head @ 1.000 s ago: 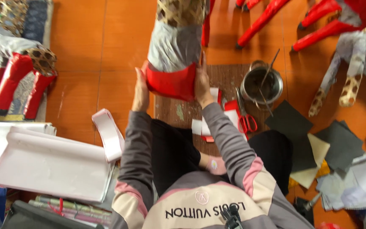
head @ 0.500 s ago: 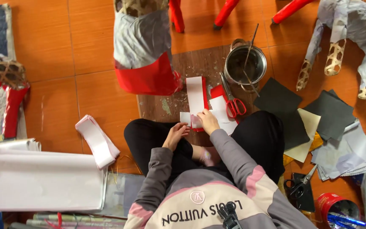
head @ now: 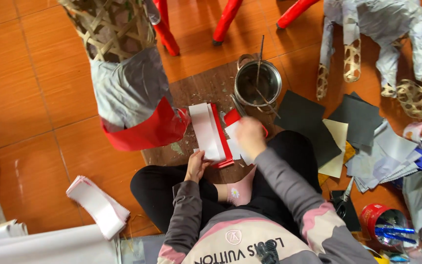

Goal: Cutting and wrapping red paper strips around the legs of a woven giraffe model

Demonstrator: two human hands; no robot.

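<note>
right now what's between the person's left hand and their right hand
In the head view, a stack of white and red paper strips lies between the left hand and right hand, on the brown board; the left hand touches it.

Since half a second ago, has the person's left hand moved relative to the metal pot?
Yes. The left hand has dropped lower and further left of the metal pot, now at the near end of the white paper strips.

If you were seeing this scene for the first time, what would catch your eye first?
Probably the large woven bamboo frame half covered in grey and red paper, upper left. Below it, the left hand and right hand handle white and red paper strips beside a round metal pot.
</note>
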